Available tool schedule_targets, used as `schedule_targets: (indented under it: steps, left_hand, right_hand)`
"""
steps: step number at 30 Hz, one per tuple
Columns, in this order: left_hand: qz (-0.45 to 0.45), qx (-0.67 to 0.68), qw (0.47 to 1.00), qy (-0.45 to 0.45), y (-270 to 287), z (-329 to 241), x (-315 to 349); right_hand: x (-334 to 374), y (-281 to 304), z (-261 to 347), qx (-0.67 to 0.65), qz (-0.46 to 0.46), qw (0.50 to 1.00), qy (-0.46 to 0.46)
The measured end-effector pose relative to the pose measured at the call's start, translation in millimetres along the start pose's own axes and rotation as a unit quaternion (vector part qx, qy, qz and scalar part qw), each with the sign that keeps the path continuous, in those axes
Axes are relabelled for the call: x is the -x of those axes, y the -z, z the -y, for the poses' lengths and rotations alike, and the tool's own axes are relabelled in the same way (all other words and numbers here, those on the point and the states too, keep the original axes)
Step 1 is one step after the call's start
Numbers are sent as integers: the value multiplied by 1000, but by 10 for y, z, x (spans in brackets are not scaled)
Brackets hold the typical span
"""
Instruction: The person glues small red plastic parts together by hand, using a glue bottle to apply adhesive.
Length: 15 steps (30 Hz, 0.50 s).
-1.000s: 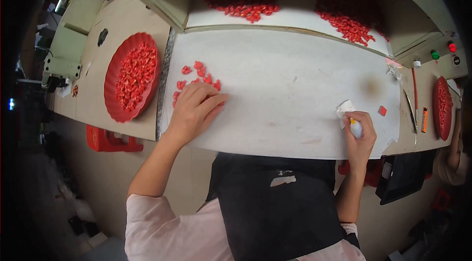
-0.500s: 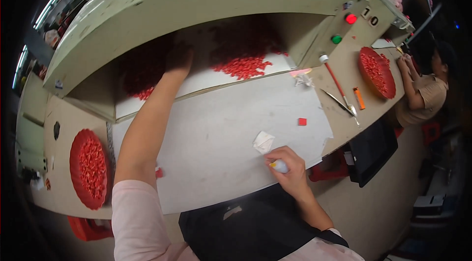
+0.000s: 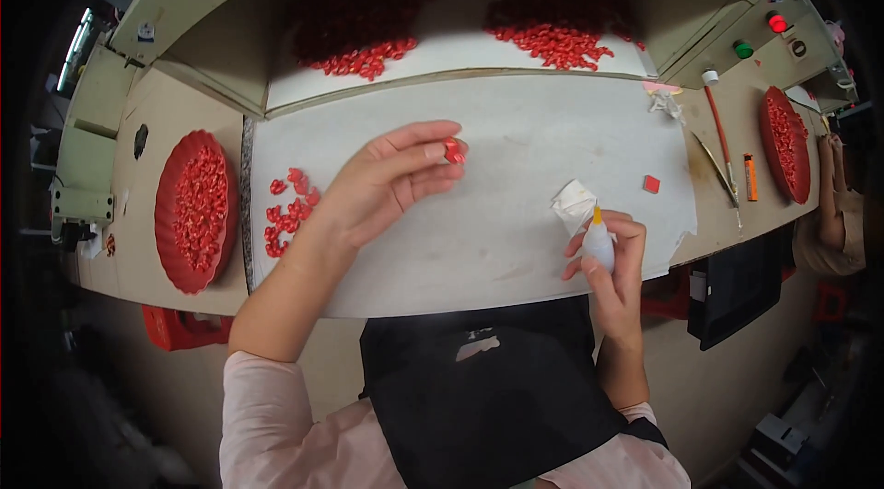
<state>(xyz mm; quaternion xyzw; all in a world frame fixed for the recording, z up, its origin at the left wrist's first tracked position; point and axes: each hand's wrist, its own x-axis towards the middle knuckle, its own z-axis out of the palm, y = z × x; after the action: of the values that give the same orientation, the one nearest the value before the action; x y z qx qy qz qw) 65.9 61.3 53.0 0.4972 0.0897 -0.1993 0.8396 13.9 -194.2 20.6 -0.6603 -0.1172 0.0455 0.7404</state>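
Currently, one small red piece (image 3: 454, 153) pinched and one bottle (image 3: 599, 250) gripped.
Through the head view, I have the left hand (image 3: 382, 178) holding that piece by its fingertips above the white sheet (image 3: 470, 254); the right hand (image 3: 617, 294) clasps the yellow-tipped bottle near crumpled paper (image 3: 573, 202).

a red stool (image 3: 180, 328) and brownish floor (image 3: 333, 374) show below the beige table (image 3: 170, 107) while a strip light (image 3: 75, 49) glows

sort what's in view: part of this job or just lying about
Seemingly in use:
small red piece in the left hand
white squeeze bottle in the right hand
loose red pieces on the white paper

Seemingly lying about:
far crumpled tissue
slim orange object
red stool
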Motion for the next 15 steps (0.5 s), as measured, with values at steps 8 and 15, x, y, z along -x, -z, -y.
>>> schedule_targets:
  steps: [8, 15]
  left_hand:
    - [98, 211, 972, -27, -111, 653, 289]
    - [95, 182, 978, -41, -145, 731, 295]
  right_hand:
    - [-42, -227, 219, -18, -96, 992, 82]
    - [-22, -254, 209, 21, -137, 966, 220]
